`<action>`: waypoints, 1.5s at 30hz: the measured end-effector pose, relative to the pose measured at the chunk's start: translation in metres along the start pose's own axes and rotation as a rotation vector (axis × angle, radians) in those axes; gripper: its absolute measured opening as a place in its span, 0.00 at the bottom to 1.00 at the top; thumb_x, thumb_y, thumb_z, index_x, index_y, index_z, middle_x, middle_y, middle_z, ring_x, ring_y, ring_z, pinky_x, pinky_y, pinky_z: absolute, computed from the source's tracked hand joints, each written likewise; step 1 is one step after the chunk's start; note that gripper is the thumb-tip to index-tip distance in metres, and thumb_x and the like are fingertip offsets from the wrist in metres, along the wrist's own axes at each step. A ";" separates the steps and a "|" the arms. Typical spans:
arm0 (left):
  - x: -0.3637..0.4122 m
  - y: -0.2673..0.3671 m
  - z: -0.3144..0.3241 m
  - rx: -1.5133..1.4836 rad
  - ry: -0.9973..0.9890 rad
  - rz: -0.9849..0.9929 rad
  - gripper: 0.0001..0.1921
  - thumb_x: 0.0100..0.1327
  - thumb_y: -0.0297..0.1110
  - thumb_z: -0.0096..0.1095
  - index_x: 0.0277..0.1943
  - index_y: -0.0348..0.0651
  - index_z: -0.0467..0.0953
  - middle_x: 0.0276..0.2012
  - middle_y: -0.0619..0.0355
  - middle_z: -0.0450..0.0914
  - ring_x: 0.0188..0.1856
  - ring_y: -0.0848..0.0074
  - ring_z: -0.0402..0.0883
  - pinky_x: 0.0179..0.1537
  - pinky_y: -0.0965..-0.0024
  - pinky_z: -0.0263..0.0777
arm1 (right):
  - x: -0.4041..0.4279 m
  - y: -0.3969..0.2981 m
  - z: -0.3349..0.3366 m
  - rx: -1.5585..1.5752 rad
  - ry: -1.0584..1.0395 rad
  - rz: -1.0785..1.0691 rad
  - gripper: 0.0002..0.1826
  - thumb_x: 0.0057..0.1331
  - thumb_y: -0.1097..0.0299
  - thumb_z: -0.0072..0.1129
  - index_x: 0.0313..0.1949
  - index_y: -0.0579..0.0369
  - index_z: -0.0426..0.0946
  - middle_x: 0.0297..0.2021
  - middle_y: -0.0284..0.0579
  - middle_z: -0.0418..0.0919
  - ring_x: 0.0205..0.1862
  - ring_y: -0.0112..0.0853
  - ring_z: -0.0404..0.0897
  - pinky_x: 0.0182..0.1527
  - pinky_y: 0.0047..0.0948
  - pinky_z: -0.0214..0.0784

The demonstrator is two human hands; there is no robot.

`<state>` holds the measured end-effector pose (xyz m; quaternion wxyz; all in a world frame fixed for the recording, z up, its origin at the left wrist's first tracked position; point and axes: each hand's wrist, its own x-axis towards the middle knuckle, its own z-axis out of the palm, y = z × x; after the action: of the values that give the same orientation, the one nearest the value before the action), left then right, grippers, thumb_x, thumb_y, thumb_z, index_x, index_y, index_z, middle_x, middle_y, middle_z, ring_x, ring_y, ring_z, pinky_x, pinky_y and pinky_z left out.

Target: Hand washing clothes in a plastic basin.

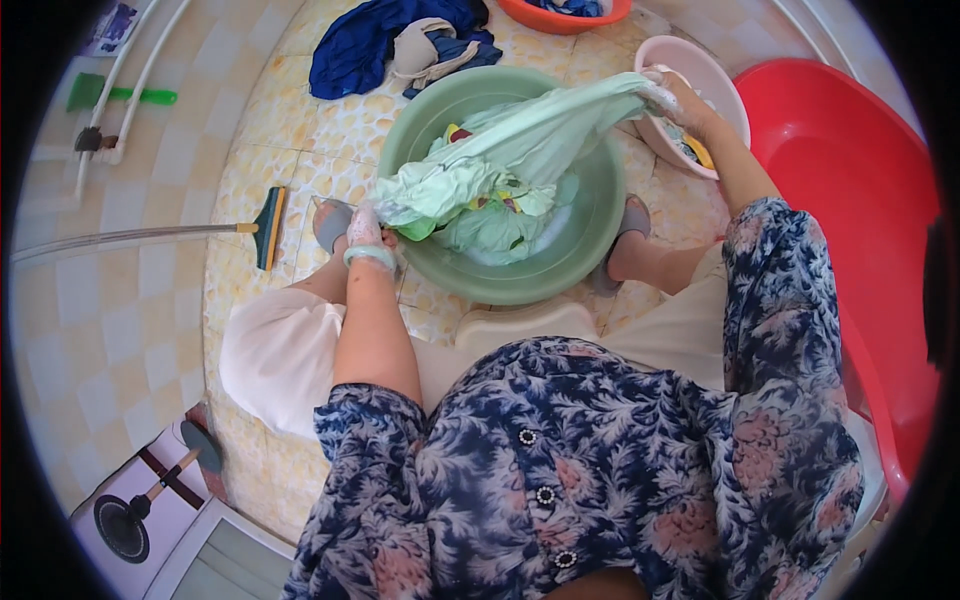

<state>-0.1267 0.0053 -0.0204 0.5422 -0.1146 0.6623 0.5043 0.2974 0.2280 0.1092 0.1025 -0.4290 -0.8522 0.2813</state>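
Observation:
A wet, pale green garment (517, 139) is stretched across a round green plastic basin (589, 247). My left hand (367, 229), wearing a pale green bangle (370, 257) at the wrist, grips one bunched end at the basin's left rim. The other end is in my right hand (673, 94), held up at the right, above a pink basin. Suds cling to both hands. Part of the cloth, with yellow and dark red patches, lies low in the basin beside soapy water (555, 225). My fingertips are partly hidden by cloth and foam.
Dark blue clothes (360, 45) and a beige bra (417, 51) lie on the tiled floor. A pink basin (652, 52) holding items, a red tub (832, 150) and an orange basin (555, 21) stand nearby. At left are a floor squeegee (268, 229) and a green brush (88, 92).

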 end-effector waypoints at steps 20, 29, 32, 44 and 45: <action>-0.129 -0.075 0.125 -0.543 -1.105 -0.247 0.45 0.55 0.70 0.40 0.64 0.39 0.51 0.57 0.43 0.62 0.55 0.58 0.66 0.55 0.54 0.62 | -0.010 -0.240 0.119 1.781 0.553 0.291 0.14 0.62 0.66 0.46 0.46 0.55 0.69 0.42 0.42 0.74 0.44 0.30 0.74 0.45 0.32 0.67; -0.034 -0.057 0.120 -0.924 -1.376 -0.452 0.30 0.60 0.49 0.47 0.61 0.42 0.56 0.55 0.45 0.64 0.45 0.63 0.71 0.41 0.62 0.74 | -0.055 -0.231 0.167 0.155 0.124 -0.191 0.15 0.49 0.73 0.58 0.38 0.56 0.73 0.38 0.49 0.72 0.41 0.43 0.73 0.43 0.33 0.67; 0.013 -0.101 0.119 -0.117 -0.781 0.878 0.13 0.64 0.33 0.41 0.49 0.42 0.68 0.42 0.53 0.74 0.38 0.71 0.75 0.40 0.67 0.71 | 0.003 -0.205 0.186 0.005 0.467 -0.348 0.16 0.48 0.67 0.59 0.39 0.53 0.74 0.35 0.46 0.71 0.37 0.42 0.73 0.39 0.36 0.67; -0.055 -0.035 0.114 -0.538 -1.135 -0.098 0.19 0.64 0.42 0.44 0.53 0.41 0.67 0.47 0.54 0.73 0.48 0.66 0.74 0.51 0.62 0.67 | -0.030 -0.213 0.180 0.024 0.382 -0.312 0.21 0.51 0.60 0.59 0.42 0.60 0.73 0.44 0.55 0.70 0.39 0.45 0.74 0.43 0.38 0.68; -0.050 -0.049 0.123 -0.508 -1.065 -0.039 0.20 0.65 0.46 0.44 0.53 0.42 0.67 0.48 0.54 0.73 0.49 0.65 0.73 0.53 0.59 0.65 | -0.019 -0.206 0.181 0.042 0.357 -0.102 0.21 0.52 0.59 0.59 0.42 0.59 0.73 0.44 0.55 0.70 0.40 0.46 0.74 0.43 0.39 0.67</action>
<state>0.0007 0.0601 0.0062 0.7650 0.0159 0.1550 0.6250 0.0948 0.0447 0.0793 0.2752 -0.4263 -0.8350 0.2128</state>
